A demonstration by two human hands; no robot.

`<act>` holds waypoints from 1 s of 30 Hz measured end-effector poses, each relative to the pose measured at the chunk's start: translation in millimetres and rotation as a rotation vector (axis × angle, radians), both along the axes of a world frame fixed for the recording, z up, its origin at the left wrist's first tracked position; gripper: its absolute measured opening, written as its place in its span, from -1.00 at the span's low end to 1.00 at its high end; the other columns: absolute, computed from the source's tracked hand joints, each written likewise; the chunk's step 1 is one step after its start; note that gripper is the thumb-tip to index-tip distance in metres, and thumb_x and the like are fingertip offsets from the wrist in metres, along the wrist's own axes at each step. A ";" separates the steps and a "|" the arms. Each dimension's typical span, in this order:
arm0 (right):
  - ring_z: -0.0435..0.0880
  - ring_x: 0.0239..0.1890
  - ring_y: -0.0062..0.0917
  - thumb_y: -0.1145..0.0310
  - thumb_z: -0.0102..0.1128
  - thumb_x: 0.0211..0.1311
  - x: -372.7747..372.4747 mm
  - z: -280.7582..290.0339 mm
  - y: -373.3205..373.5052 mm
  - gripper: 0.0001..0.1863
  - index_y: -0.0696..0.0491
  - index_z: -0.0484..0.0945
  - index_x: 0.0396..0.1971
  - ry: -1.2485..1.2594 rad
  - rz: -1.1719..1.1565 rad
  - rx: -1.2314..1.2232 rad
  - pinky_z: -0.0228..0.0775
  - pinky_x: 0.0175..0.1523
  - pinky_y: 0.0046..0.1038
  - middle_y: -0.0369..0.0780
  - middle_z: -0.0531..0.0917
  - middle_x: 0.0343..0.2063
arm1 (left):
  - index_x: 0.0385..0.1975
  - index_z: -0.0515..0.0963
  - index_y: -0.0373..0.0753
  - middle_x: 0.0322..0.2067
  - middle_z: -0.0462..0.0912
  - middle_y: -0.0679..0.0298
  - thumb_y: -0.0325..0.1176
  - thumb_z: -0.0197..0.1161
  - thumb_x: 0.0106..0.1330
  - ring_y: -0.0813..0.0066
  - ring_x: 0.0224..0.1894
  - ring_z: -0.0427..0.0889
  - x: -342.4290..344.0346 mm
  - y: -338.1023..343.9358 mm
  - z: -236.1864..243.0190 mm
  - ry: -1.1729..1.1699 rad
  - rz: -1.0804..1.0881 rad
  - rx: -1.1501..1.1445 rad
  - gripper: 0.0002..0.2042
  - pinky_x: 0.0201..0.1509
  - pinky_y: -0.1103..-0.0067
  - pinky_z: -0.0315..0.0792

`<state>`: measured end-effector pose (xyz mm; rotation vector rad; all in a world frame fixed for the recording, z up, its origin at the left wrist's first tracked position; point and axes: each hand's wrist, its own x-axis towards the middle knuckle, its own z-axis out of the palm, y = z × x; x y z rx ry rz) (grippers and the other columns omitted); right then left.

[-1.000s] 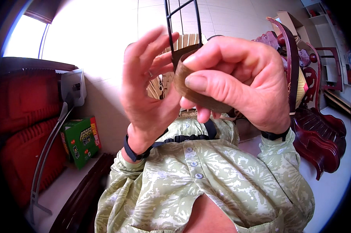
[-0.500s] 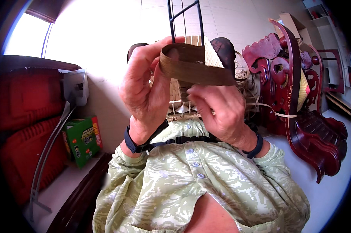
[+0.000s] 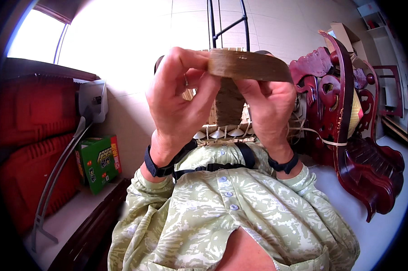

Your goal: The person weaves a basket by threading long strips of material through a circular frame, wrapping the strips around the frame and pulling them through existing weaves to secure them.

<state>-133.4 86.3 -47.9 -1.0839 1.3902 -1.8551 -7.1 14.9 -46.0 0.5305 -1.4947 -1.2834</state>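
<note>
A flat brown strip [image 3: 251, 66], fibrous like bark or leaf, curves in a loop in front of my chest. My left hand [image 3: 177, 97] is closed on the loop's left bend, pinching it between thumb and fingers. At the right, my right hand [image 3: 274, 108] is closed on the strip too, its thumb against the band and its other fingertips partly hidden behind it. A broad length of the same brown material hangs down between the hands. Behind and below lies pale woven work [image 3: 216, 133] with cord lashing along its near edge, largely covered by my hands.
A black metal frame [image 3: 231, 32] rises beyond the weaving. To the right stands a carved dark-red wooden chair [image 3: 344, 135] with a pale cord around it. On the left are red cushioned seating [image 3: 37, 158], a green box [image 3: 97, 165] and a grey curved metal bar [image 3: 55, 180].
My right hand has risen to the strip's right part, and the loop has shifted right and up. The brown length hanging between my hands shows more fully. My left hand keeps its pinch.
</note>
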 end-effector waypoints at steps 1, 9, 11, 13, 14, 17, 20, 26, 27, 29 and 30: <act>0.58 -0.42 -0.72 0.47 0.35 0.12 3.7 1.3 2.6 -0.83 0.19 0.62 -0.29 0.031 -0.040 0.029 0.41 -0.28 -0.65 -0.34 0.66 -0.49 | -0.29 0.43 -0.37 -0.36 0.57 0.32 -0.68 0.18 0.18 0.77 -0.37 0.53 -3.2 -0.4 3.9 0.001 -0.011 0.045 -0.86 -0.36 0.79 0.43; 0.59 -0.59 -0.65 0.55 0.32 0.05 8.5 3.4 -8.1 -0.86 0.18 0.50 -0.45 0.383 -0.239 0.002 0.43 -0.44 -0.57 -0.25 0.62 -0.59 | -0.22 0.45 -0.35 -0.41 0.61 0.33 -0.56 0.14 0.12 0.74 -0.43 0.53 -13.5 -15.0 25.4 -0.230 -0.131 0.366 -0.79 -0.38 0.74 0.41; 0.60 -0.58 -0.64 0.55 0.32 0.04 9.3 6.2 -8.2 -0.86 0.18 0.50 -0.45 0.344 -0.215 0.057 0.44 -0.44 -0.57 -0.24 0.61 -0.59 | -0.19 0.49 -0.35 -0.35 0.62 0.34 -0.56 0.13 0.16 0.70 -0.35 0.54 -11.6 -23.5 24.7 -0.155 -0.283 0.408 -0.79 -0.24 0.69 0.42; 0.60 -0.58 -0.63 0.56 0.31 0.04 9.2 10.2 -6.9 -0.86 0.19 0.51 -0.44 0.354 -0.184 0.066 0.44 -0.44 -0.57 -0.24 0.62 -0.58 | -0.19 0.54 -0.34 -0.27 0.64 0.32 -0.57 0.14 0.16 0.65 -0.26 0.57 -3.1 -40.5 21.2 -0.102 -0.479 0.443 -0.79 -0.11 0.67 0.43; 0.60 -0.58 -0.63 0.56 0.31 0.05 8.2 11.2 -6.1 -0.86 0.19 0.51 -0.43 0.359 -0.169 0.070 0.43 -0.44 -0.57 -0.23 0.62 -0.58 | -0.18 0.53 -0.32 -0.25 0.65 0.28 -0.52 0.22 0.13 0.59 -0.21 0.59 0.7 -47.3 23.7 -0.166 -0.525 0.443 -0.76 -0.05 0.64 0.44; 0.57 -0.56 -0.70 0.57 0.30 0.06 10.0 6.0 -5.7 -0.87 0.21 0.52 -0.41 0.196 -0.124 0.021 0.41 -0.44 -0.62 -0.27 0.62 -0.58 | -0.20 0.55 -0.27 -0.25 0.63 0.35 -0.39 0.39 0.14 0.62 -0.20 0.56 5.3 -75.8 2.5 0.035 -0.904 0.445 -0.74 -0.04 0.64 0.43; 0.55 -0.56 -0.73 0.57 0.29 0.09 9.0 5.6 -6.3 -0.89 0.20 0.51 -0.45 0.143 -0.074 0.030 0.39 -0.44 -0.65 -0.31 0.60 -0.58 | -0.19 0.55 -0.21 -0.25 0.64 0.28 -0.26 0.41 0.14 0.58 -0.23 0.57 -10.0 -89.5 -23.2 0.186 -0.979 0.434 -0.70 -0.07 0.61 0.45; 0.54 -0.56 -0.74 0.53 0.30 0.11 8.5 12.8 -3.3 -0.87 0.19 0.49 -0.47 0.147 -0.041 0.115 0.37 -0.44 -0.65 -0.29 0.59 -0.60 | -0.25 0.54 -0.19 -0.27 0.67 0.25 -0.28 0.40 0.16 0.52 -0.24 0.61 -13.9 -89.3 -41.2 0.308 -1.031 0.562 -0.76 -0.04 0.55 0.47; 0.54 -0.56 -0.74 0.52 0.30 0.11 9.2 11.9 -3.9 -0.86 0.19 0.49 -0.47 0.135 -0.044 0.109 0.37 -0.44 -0.65 -0.29 0.59 -0.61 | -0.25 0.54 -0.19 -0.26 0.68 0.22 -0.26 0.39 0.15 0.56 -0.28 0.60 -13.6 -88.4 -40.6 0.271 -0.984 0.565 -0.75 -0.15 0.62 0.47; 0.54 -0.57 -0.74 0.51 0.30 0.12 9.4 11.9 -3.0 -0.86 0.19 0.49 -0.47 0.141 -0.035 0.126 0.37 -0.44 -0.65 -0.28 0.59 -0.62 | -0.27 0.54 -0.19 -0.27 0.67 0.22 -0.25 0.39 0.16 0.58 -0.32 0.58 -13.3 -90.7 -46.1 0.261 -1.021 0.577 -0.76 -0.21 0.66 0.46; 0.54 -0.57 -0.74 0.50 0.30 0.13 8.5 11.7 -2.2 -0.86 0.18 0.50 -0.47 0.158 -0.029 0.140 0.38 -0.44 -0.65 -0.28 0.59 -0.62 | -0.27 0.54 -0.19 -0.28 0.66 0.22 -0.24 0.38 0.17 0.59 -0.34 0.57 -13.4 -94.2 -50.6 0.247 -1.045 0.577 -0.76 -0.24 0.68 0.45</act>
